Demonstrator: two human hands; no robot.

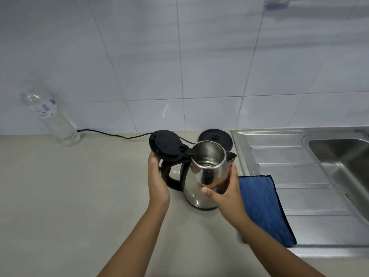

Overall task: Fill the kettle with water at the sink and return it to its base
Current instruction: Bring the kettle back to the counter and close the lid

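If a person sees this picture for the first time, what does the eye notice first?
First the steel kettle at the centre of the counter, lid swung open, held between the left hand and the right hand. Next, the blue cloth at the sink's edge, and the black base behind the kettle.

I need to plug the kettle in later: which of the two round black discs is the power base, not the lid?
The flat round black base lying on the counter by the sink; the black lid stands hinged open on the steel kettle.

Bottle [52,116] label blurred; no text readable.
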